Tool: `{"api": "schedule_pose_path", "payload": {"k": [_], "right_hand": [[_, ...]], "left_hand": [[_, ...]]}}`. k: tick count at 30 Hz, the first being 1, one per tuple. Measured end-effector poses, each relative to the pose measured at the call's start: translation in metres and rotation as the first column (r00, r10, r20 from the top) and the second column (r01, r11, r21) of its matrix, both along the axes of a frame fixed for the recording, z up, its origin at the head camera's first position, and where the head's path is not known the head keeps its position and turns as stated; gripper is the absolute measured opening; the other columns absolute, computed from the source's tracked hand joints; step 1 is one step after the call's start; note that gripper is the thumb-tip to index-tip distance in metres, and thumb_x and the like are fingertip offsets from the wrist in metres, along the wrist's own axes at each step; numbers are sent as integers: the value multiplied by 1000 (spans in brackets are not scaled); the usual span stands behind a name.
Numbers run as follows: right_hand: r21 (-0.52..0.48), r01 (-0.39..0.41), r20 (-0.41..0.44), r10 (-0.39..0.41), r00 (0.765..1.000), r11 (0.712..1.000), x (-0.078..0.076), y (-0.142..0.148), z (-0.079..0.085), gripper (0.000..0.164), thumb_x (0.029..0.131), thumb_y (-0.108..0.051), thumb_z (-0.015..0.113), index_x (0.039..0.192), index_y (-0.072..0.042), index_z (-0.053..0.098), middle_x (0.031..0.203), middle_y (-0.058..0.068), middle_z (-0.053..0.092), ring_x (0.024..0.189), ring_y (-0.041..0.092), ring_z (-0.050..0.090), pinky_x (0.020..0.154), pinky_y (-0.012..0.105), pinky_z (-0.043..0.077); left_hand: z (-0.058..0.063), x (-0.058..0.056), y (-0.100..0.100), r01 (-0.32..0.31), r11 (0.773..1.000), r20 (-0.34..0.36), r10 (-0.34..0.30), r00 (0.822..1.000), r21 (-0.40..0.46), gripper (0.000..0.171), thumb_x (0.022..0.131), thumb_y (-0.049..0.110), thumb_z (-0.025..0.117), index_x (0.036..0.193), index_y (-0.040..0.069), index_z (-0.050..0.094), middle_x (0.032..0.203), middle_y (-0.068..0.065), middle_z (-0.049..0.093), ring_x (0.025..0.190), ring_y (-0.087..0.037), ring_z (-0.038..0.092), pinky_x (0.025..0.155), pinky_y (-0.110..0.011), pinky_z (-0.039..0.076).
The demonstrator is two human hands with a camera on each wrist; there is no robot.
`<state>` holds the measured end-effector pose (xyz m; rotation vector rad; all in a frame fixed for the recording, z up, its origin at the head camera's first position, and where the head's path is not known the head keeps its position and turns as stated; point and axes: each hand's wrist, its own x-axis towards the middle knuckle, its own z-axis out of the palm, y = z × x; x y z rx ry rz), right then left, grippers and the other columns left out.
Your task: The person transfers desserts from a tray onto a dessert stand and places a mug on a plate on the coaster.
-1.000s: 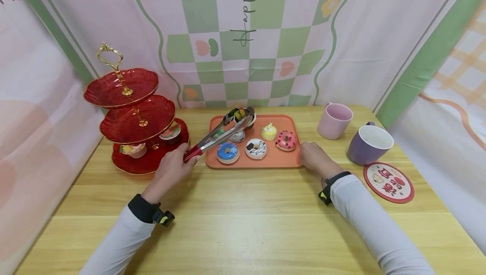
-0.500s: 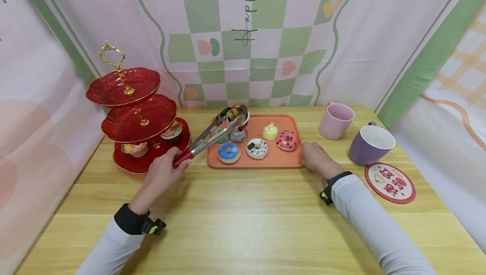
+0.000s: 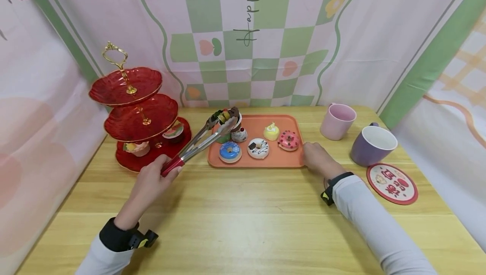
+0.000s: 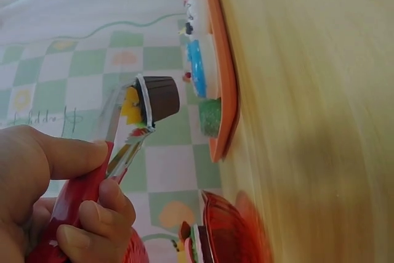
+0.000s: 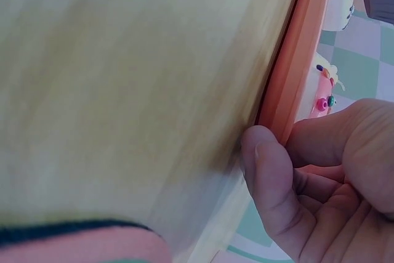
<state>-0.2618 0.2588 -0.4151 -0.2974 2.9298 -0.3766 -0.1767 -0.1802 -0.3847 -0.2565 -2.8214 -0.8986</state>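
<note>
My left hand [image 3: 153,180] grips the red handles of metal tongs [image 3: 203,145]. Between the tong tips is a cupcake [image 4: 159,98] in a dark brown cup with fruit on top, held up above the tray's left end. My right hand [image 3: 318,159] pinches the right edge of the orange tray [image 5: 289,90] between thumb and finger. On that tray sit a blue donut [image 3: 230,152], a white donut [image 3: 258,148], a pink donut [image 3: 288,140], a small yellow cake [image 3: 271,131], a speckled round cake [image 3: 239,135] and a green one [image 4: 210,117], partly behind the tongs.
A three-tier red stand [image 3: 130,117] with a gold handle is at the left, two cupcakes on its bottom plate. To the right are a pink mug [image 3: 338,122], a purple mug [image 3: 373,145] and a round coaster [image 3: 392,183]. A patterned cloth [image 3: 250,47] hangs behind.
My left hand has moved left and toward me, carrying the tongs and cupcake leftward over the tray. The right hand stays at the tray's edge.
</note>
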Motion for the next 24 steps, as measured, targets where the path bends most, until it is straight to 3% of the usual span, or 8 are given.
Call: {"api": "schedule_pose_path", "payload": {"k": [9,24], "right_hand": [[-5,-7,1,7,1000,1000,1,1,-1,9,79,5,55,72,-1,52,63,8,46,59,23,47,54,31,37],[8,-21,-17,21,1000,1000,1,1,1,15,76,6,54,66,-4,50,61,7,44,58,22,45,53,31,37]], "left_hand": [[-2,10,-14,-7,1000,-5,7,1000,-20,24,84,20,70,96,2,57,77,-8,56,60,-19,43,52,-32,33],[-3,32,-45,-74,997,54,75,996,-29,27,87,25,67,97,2,57,76,-7,55,61,-19,45,50,-32,36]]}}
